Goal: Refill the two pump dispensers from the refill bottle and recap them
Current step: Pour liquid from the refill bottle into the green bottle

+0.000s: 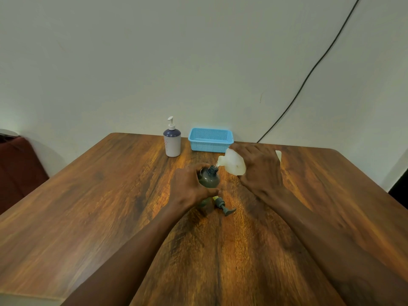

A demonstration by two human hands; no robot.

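My left hand (189, 186) grips a dark grey-green dispenser bottle (210, 180) standing upright on the wooden table (110, 195), its threaded neck uncovered. My right hand (260, 168) holds a translucent white refill bottle (234, 164) tipped to the left, its mouth just above the dark bottle's neck, with a thin stream between them. The dark bottle's grey pump head (224, 207) lies on the table just in front of it. A second dispenser (172, 140), white with a dark blue shoulder and a white pump fitted, stands at the back of the table.
A light blue perforated plastic basket (210, 140) sits at the table's far edge against the wall, right of the white dispenser. A black cable (309, 74) hangs down the wall at the right. A dark red seat (17, 164) is off the table's left side.
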